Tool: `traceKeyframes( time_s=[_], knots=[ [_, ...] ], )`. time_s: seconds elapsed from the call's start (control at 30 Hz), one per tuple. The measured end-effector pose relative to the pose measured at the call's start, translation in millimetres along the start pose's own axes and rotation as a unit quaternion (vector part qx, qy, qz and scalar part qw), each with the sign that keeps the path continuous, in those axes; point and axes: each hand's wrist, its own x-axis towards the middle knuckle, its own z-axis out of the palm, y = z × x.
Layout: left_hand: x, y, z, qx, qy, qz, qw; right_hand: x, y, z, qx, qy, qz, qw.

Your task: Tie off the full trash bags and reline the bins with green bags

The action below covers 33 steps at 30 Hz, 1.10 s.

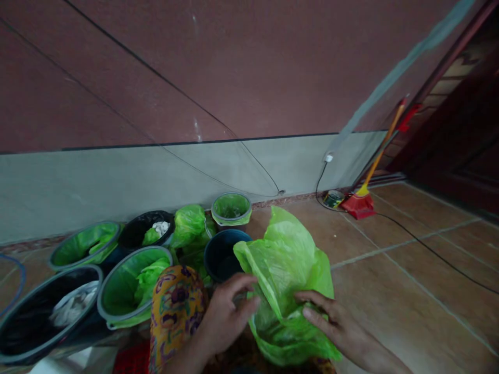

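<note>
A thin, crumpled light-green plastic bag (290, 259) stands partly spread in front of me, over my lap. At its left side my left hand (230, 311) has its fingers curved and its thumb apart from them, with the fingertips close to the bag's edge. On the other side my right hand (333, 322) holds a fold of the bag between thumb and fingers. Just beyond my left hand is a dark bucket (224, 252) with no liner showing.
Several lined buckets stand at left, including a green-lined bucket (132, 306) and a black-lined bucket (23, 317). A small green-lined bucket (232, 221) is by the wall. At right, a red dustpan (358, 205) and a black cable (436, 252) are on the tiled floor.
</note>
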Motion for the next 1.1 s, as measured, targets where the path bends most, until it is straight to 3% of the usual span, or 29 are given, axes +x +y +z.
traceKeyframes(
  time_s=[0.07, 0.13, 0.17, 0.27, 0.37, 0.47, 0.63, 0.87, 1.0, 1.1],
  knots=[
    [29, -15, -9, -0.036, 0.176, -0.019, 0.984, -4, 2, 8, -0.005, -0.019, -0.007, 1.000],
    [61, -34, -16, -0.069, 0.221, -0.070, 0.970, -5, 1, 15, -0.027, -0.018, -0.012, 0.999],
    [74, -44, -19, -0.110, 0.214, -0.114, 0.964, -4, 1, 17, -0.043, -0.017, -0.012, 0.999],
    [98, -73, -19, -0.234, 0.085, -0.231, 0.941, -4, 4, 18, -0.081, -0.026, -0.014, 0.996],
    [97, -96, -12, -0.315, -0.005, -0.282, 0.906, -7, 7, 13, -0.096, -0.042, -0.021, 0.994],
    [88, -108, -8, -0.356, -0.026, -0.307, 0.882, -11, 4, 5, -0.110, -0.073, -0.016, 0.991],
    [75, -100, -25, -0.402, -0.025, -0.268, 0.875, -9, 2, -1, -0.115, -0.097, -0.007, 0.989],
    [59, -84, -56, -0.331, -0.006, -0.194, 0.923, -7, 29, 9, -0.109, -0.068, -0.065, 0.990],
    [58, -86, -60, -0.246, 0.045, -0.146, 0.957, -5, 28, 15, -0.139, -0.040, -0.101, 0.984],
    [59, -89, -55, -0.183, 0.129, -0.090, 0.970, 1, 27, 21, -0.169, 0.005, -0.113, 0.979]
  ],
)
